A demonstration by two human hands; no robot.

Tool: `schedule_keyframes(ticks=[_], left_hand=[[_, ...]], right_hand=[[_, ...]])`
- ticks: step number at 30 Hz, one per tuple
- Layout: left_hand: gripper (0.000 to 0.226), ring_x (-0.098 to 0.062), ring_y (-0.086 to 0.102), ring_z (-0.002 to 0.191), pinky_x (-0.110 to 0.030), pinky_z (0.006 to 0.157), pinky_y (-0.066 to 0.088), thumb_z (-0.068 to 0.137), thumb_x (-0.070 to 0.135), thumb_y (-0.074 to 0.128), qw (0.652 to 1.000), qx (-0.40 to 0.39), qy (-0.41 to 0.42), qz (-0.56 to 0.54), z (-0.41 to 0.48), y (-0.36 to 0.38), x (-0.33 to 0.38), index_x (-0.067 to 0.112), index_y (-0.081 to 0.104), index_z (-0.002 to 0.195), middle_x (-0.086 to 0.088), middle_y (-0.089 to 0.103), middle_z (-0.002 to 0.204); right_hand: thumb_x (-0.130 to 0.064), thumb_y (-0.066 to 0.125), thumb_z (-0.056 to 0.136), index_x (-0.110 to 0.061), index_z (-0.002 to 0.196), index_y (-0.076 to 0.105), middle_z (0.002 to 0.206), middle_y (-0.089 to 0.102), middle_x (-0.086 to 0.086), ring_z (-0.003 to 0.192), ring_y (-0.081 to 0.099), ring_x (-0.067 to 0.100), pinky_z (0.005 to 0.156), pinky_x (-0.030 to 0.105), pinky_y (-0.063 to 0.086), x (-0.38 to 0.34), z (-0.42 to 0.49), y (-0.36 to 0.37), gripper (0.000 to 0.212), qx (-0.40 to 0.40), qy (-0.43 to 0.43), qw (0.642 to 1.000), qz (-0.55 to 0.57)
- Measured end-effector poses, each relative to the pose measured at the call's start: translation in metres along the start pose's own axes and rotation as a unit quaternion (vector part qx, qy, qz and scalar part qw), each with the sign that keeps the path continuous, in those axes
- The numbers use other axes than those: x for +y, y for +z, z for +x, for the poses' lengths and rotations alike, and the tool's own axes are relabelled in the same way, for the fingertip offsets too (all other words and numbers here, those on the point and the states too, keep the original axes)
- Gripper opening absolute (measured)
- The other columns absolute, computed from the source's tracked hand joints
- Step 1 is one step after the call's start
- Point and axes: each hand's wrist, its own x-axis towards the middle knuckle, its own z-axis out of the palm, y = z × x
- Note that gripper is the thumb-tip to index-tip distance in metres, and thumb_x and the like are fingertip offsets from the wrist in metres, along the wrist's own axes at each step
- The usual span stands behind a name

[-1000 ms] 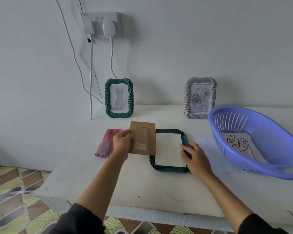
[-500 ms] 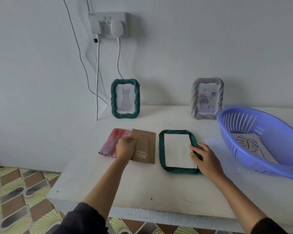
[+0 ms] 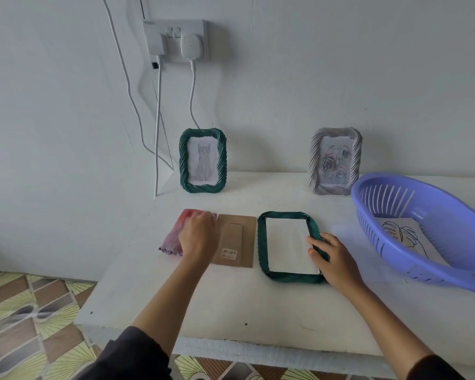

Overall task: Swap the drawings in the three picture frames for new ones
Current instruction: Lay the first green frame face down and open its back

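I see the flat frame [image 3: 261, 242], green, face down mid-counter [image 3: 258, 311], with a white sheet [image 3: 285, 242] filling its opening. My right grip [image 3: 337, 259] curls over its right rim, thumb on the sheet's edge. Brown backing [image 3: 236, 237] lies flat just left of it, barcode sticker up. My left grip [image 3: 198, 237] sits knuckles-up over the backing's left edge and a pink cloth [image 3: 173, 237]; fingers are hidden, so I can't tell if it pinches or only rests. The cat frame [image 3: 222, 160] and grey frame [image 3: 314, 160] stand upright at the wall. The leaf drawing [image 3: 403, 237] lies in the purple basket [image 3: 433, 272] on the right.
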Motion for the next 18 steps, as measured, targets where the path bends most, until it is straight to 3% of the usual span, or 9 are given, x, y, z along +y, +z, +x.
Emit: schedule_keyframes(ticks=[1,3,5,7,11,16,18], left_hand=[[0.032,-0.027,0.055,0.105,-0.036,0.075,0.046,0.094,0.030,0.043,1.000,0.011,-0.002,-0.007,0.005,-0.002,-0.007,0.012,0.068,0.102,-0.010,0.062,0.114],[0.040,-0.028,0.041,0.127,-0.040,0.101,0.036,0.094,0.035,0.041,0.999,-0.038,0.007,0.022,0.015,-0.002,-0.024,0.017,0.055,0.127,-0.008,0.048,0.138],[0.044,-0.028,0.030,0.137,-0.041,0.112,0.024,0.097,0.036,0.035,0.993,-0.102,0.017,0.049,0.019,0.002,-0.041,0.023,0.040,0.139,-0.004,0.032,0.151],[0.045,-0.030,0.030,0.136,-0.042,0.111,0.026,0.099,0.036,0.028,0.988,-0.138,0.008,0.063,0.016,0.006,-0.052,0.026,0.033,0.143,-0.002,0.024,0.154],[0.047,-0.033,0.032,0.132,-0.043,0.106,0.029,0.099,0.038,0.023,0.988,-0.130,-0.051,0.066,0.008,0.010,-0.048,0.028,0.030,0.144,-0.004,0.021,0.155],[0.048,-0.034,0.030,0.133,-0.044,0.108,0.026,0.099,0.038,0.022,0.985,-0.135,-0.085,0.063,0.006,0.008,-0.042,0.027,0.029,0.145,-0.006,0.019,0.155],[0.047,-0.033,0.024,0.138,-0.047,0.112,0.019,0.099,0.039,0.023,0.984,-0.133,-0.097,0.070,0.007,0.007,-0.038,0.026,0.031,0.143,-0.008,0.017,0.156]], right_hand=[[-0.027,0.051,0.092,-0.026,0.127,0.056,0.143,0.040,0.000,0.131,0.039,0.016,0.098,0.030,0.037,0.000,0.000,0.000,0.035,0.000,0.001,1.000,-0.001],[-0.027,0.051,0.092,-0.027,0.127,0.056,0.144,0.039,0.000,0.131,0.039,0.016,0.098,0.030,0.037,0.000,0.000,0.000,0.035,0.000,0.001,1.000,-0.004],[-0.027,0.051,0.093,-0.026,0.128,0.055,0.144,0.039,-0.001,0.131,0.039,0.016,0.099,0.030,0.037,-0.001,-0.001,0.000,0.035,-0.001,0.000,1.000,-0.007],[-0.027,0.051,0.093,-0.025,0.128,0.055,0.144,0.039,0.000,0.131,0.039,0.016,0.099,0.029,0.037,-0.001,-0.001,0.000,0.036,0.000,-0.004,1.000,-0.010],[-0.026,0.051,0.093,-0.024,0.128,0.055,0.144,0.039,0.001,0.131,0.039,0.017,0.099,0.031,0.037,-0.002,-0.001,0.000,0.036,0.001,-0.007,1.000,-0.016],[-0.027,0.050,0.093,-0.024,0.129,0.054,0.146,0.038,0.003,0.134,0.036,0.018,0.104,0.033,0.036,-0.004,-0.001,-0.001,0.036,-0.001,-0.010,0.999,-0.032],[-0.027,0.049,0.093,-0.024,0.130,0.054,0.146,0.038,0.003,0.134,0.035,0.019,0.106,0.034,0.035,-0.005,-0.002,-0.002,0.037,-0.002,-0.009,0.999,-0.038]])
